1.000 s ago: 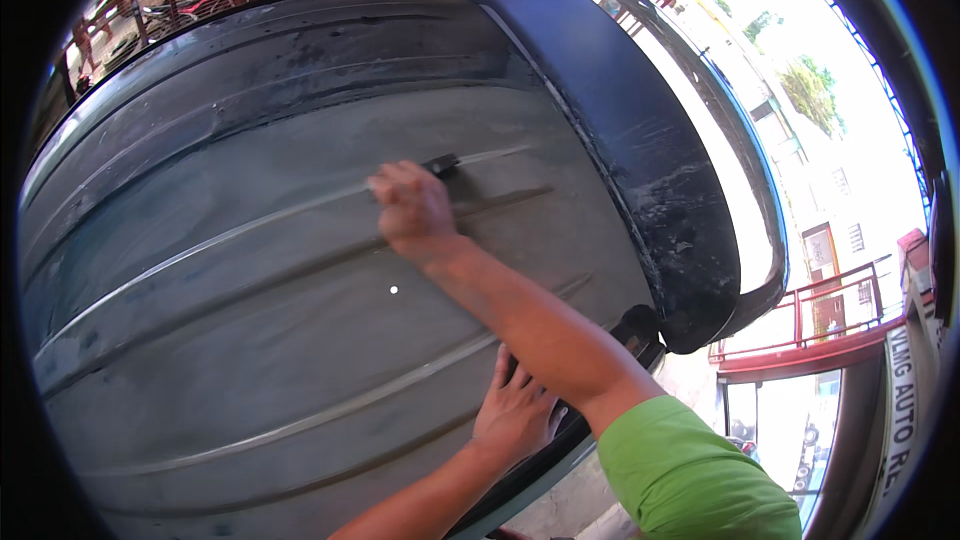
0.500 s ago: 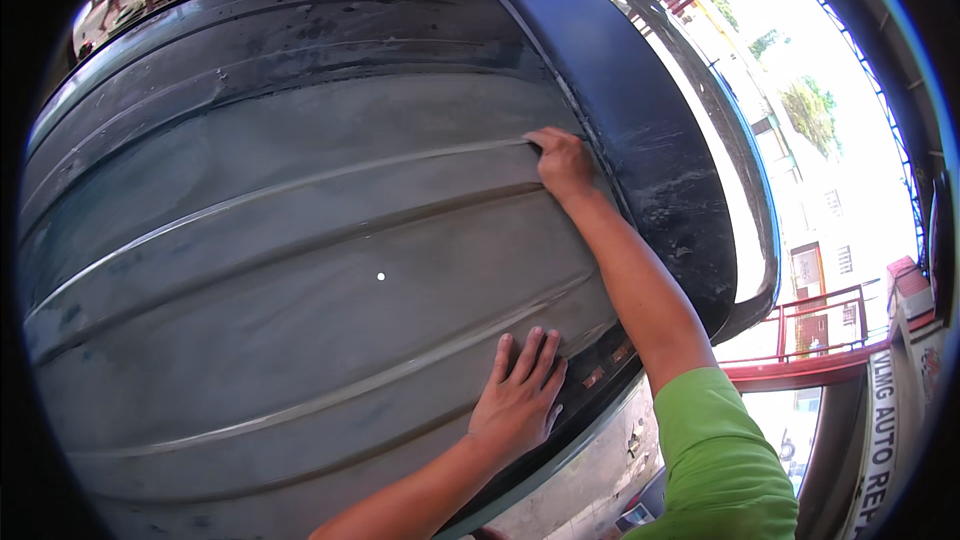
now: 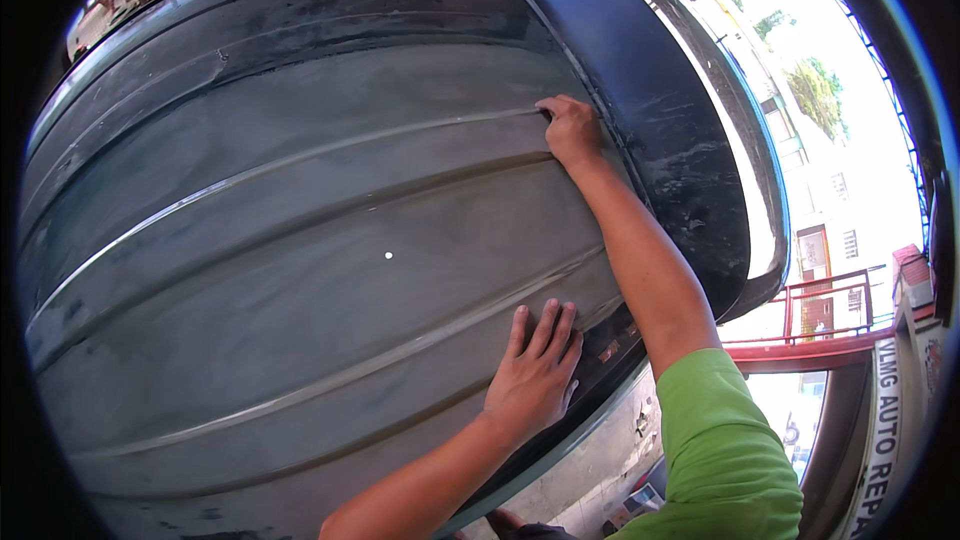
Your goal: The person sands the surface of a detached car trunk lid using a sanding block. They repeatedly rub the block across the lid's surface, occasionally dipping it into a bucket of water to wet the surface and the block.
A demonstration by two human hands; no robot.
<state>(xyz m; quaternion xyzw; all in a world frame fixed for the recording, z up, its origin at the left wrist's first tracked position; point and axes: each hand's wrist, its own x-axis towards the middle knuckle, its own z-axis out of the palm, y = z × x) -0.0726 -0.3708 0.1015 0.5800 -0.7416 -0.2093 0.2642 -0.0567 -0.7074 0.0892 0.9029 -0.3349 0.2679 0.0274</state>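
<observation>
The ribbed grey roof panel of a vehicle fills most of the view, its surface dull and cloudy. My left hand lies flat on it near the close edge, fingers spread and holding nothing. Farther off, my right hand is closed, with its fingers bent against the end of a raised rib. Whatever it may grip is hidden by the fingers. Just right of that hand runs a dark blue-black spoiler, scuffed with pale scratches.
A small white spot shows mid-panel. Along the close right edge runs a dark strip with reddish-brown patches. Beyond the spoiler stand a red metal railing and a lettered sign. Darker panel sections lie at the far side.
The whole view has shifted a little, so the roof sits higher in the picture. Both hands keep about the same places on the panel.
</observation>
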